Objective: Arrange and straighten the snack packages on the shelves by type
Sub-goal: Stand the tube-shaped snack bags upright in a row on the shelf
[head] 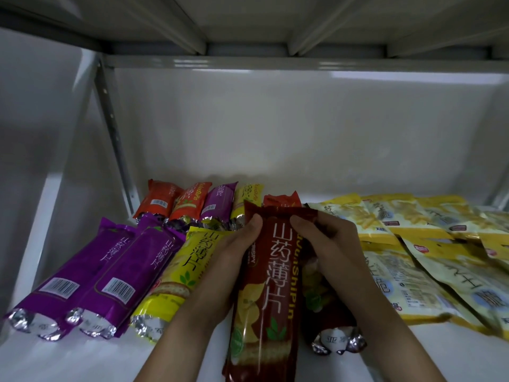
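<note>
Both hands hold one long dark red snack package (268, 274) lying lengthwise near the middle of the shelf (82, 357), its near end at the front edge. The left hand (234, 249) curls round its left side, the right hand (325, 241) round its right side, thumbs on top. Two purple packages (91, 274) and a yellow package (184, 271) lie toward the left edge; flat yellow bags (413, 274) fill the right side

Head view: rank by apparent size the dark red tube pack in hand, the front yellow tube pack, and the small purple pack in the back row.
1. Dark red tube pack, though nearest the camera.
2. Front yellow tube pack.
3. Small purple back-row pack, though farthest away.
</note>
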### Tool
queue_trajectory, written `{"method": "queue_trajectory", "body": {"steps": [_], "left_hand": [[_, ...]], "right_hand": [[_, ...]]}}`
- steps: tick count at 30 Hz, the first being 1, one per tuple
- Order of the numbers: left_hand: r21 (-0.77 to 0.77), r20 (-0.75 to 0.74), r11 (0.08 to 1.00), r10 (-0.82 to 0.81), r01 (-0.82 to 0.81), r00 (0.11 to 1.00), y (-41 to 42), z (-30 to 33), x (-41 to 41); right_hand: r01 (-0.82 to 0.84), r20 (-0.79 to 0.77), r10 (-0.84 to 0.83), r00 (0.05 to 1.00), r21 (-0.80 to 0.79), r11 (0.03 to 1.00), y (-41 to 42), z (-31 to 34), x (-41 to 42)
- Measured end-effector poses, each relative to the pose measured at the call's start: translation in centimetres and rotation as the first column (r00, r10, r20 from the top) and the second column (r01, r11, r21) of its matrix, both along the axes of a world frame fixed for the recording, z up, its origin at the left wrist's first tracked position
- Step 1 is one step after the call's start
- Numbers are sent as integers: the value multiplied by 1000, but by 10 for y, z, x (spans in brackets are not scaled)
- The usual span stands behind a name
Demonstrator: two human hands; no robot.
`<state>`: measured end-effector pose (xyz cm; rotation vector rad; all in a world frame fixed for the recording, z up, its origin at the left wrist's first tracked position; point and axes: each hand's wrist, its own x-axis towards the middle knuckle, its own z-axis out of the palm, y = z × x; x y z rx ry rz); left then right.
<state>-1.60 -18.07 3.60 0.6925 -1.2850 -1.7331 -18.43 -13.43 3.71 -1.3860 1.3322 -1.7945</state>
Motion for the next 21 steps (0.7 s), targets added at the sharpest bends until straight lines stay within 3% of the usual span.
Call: {"method": "queue_trajectory", "body": {"steps": [2, 4, 11, 18, 21], "left_hand": [[-55, -11, 997, -60, 59, 998, 5, -1, 7], [-85, 97, 993, -69, 77, 993, 9, -5, 7], [-37, 86, 998, 52, -49, 995, 1, -10, 0], [-36, 160, 997, -59, 66, 985, -2, -6, -8], [-9, 136, 1000, -26, 28, 990, -2, -12, -9]], "right_hand": [[50, 64, -48, 997, -15, 999, -1, -1, -4], [83, 81, -80, 993, -35, 996, 1, 1, -4], [15, -56, -12, 998, 54, 998, 2, -1, -1], [136, 84, -133, 988, -27, 990, 1, 0, -5], [150, 95, -145, 985, -49, 987, 3, 1, -4]]}}
